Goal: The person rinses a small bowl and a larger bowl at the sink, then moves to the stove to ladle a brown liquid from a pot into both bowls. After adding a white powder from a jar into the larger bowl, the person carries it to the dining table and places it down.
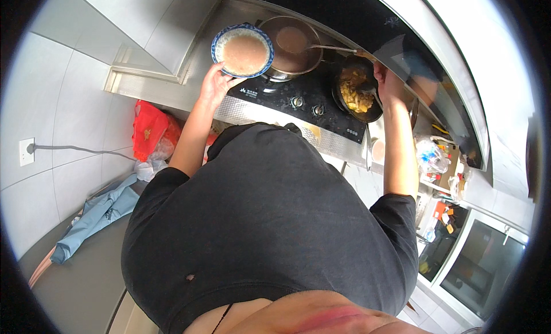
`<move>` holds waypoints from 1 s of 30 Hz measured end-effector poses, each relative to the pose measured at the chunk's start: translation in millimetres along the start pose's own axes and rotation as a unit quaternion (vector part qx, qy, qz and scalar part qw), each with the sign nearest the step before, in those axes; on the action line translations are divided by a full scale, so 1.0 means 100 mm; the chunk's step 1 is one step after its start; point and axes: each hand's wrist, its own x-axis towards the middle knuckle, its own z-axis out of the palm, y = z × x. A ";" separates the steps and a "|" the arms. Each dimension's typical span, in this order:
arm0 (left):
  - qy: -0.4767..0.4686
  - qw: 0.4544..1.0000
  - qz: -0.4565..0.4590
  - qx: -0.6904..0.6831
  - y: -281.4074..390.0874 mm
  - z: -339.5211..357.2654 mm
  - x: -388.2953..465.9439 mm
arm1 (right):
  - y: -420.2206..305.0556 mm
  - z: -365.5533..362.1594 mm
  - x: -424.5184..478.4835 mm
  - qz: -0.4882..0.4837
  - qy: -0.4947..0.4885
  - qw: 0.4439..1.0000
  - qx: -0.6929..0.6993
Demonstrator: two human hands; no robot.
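My left hand (218, 85) holds a blue-rimmed bowl (217, 45) from its near side, thumb on the rim. Pinkish-brown porridge-like food (245, 54) fills much of the bowl. Just right of it, a metal pot (319, 60) on the stove contains similar liquid. A ladle (333, 47) lies across the pot's rim, its round, filled scoop in the liquid. My right hand (385, 77) closes around the ladle's wooden handle end, its fingers partly hidden by the range hood's edge. Below that hand sits a dark frying pan (340, 102) with yellowish and brown cooked food (356, 95).
The black gas stove (284, 95) has two knobs facing me. A range hood (413, 58) overhangs the right side. Beyond my right forearm are a small bowl (378, 149) and plastic-wrapped items (430, 155). A red bag (148, 129) stands left of my left arm.
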 end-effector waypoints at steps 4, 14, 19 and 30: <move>-0.009 1.000 -0.006 0.000 -0.03 0.04 0.01 | -0.09 -0.16 0.06 -0.035 -0.052 0.998 0.025; -0.016 0.999 -0.024 -0.019 -0.12 0.15 0.12 | -0.42 0.43 -0.36 0.014 -0.001 0.999 -0.048; -0.037 0.999 -0.031 -0.013 -0.15 0.20 0.12 | -0.41 0.45 -0.44 0.025 -0.082 0.992 -0.088; -0.042 0.998 -0.041 -0.006 -0.12 0.35 0.03 | -0.55 0.68 -0.94 -0.200 -0.303 0.909 -0.206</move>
